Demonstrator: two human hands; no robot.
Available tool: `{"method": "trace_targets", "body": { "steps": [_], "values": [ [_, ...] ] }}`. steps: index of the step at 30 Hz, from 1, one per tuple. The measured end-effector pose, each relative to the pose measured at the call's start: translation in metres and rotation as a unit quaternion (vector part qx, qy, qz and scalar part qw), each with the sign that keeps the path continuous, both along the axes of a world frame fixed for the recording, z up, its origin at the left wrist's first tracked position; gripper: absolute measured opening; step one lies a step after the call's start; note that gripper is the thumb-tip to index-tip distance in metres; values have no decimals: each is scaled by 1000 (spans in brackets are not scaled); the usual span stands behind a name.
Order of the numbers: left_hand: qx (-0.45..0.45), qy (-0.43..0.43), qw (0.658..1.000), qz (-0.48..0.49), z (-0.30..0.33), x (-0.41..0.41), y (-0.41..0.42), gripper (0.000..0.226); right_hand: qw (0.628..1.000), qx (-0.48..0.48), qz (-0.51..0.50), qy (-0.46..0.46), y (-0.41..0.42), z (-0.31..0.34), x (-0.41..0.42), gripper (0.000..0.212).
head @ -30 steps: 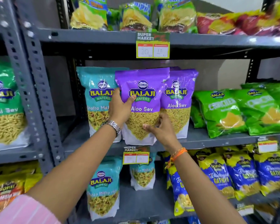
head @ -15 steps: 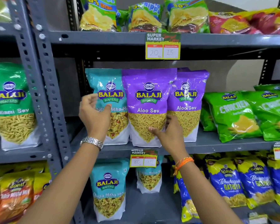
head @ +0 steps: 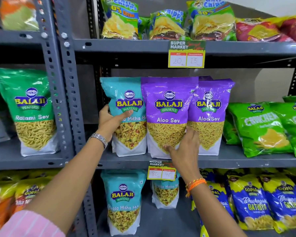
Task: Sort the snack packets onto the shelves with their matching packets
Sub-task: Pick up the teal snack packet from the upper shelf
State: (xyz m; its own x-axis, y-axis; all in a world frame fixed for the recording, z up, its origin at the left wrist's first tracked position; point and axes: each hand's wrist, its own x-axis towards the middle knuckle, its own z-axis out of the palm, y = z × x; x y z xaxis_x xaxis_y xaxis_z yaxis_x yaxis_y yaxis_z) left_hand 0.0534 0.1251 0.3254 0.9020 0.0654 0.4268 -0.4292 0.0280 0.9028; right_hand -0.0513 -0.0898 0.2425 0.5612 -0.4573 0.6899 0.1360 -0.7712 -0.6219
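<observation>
On mid shelf (head: 229, 159), my left hand (head: 109, 122) grips teal Khatta Mitha pkt (head: 128, 117) w/ thumb across its front, right hand (head: 184, 147) lies open on purple Aloo Sev pkt (head: 167, 113).

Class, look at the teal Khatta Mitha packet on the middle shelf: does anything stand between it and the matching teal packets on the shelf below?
Nothing visible blocks it. The teal packet, held by the left hand, stands above its matches, with bare shelf beside them.
</observation>
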Motion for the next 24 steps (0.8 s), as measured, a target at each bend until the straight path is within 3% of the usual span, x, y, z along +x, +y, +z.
{"method": "trace_targets", "body": {
  "steps": [3,8,10,12,14,17,21,24],
  "values": [
    [13,-12,997,77,-1,-5,3,61,1000,0,-4,3,2,-1,2,97],
    [86,-53,970,221,3,-28,9,73,999,-4,-43,13,11,-1,1,99],
    [100,-69,960,252,3,-37,12,72,998,-9,-46,-52,20,1,-6,90],
    [104,-78,955,268,4,-45,18,72,987,-15,38,-154,35,5,-11,71],
    [99,-82,953,275,5,-53,27,69,971,17,156,-178,53,11,-13,65],
    [73,-91,955,273,10,-70,42,59,946,88,303,-75,78,18,-9,82],
    [27,-98,968,230,15,-89,64,55,885,176,423,80,95,20,5,103],
    [1,-115,977,180,16,-109,74,63,835,190,499,133,98,19,8,86]
  ]
}}
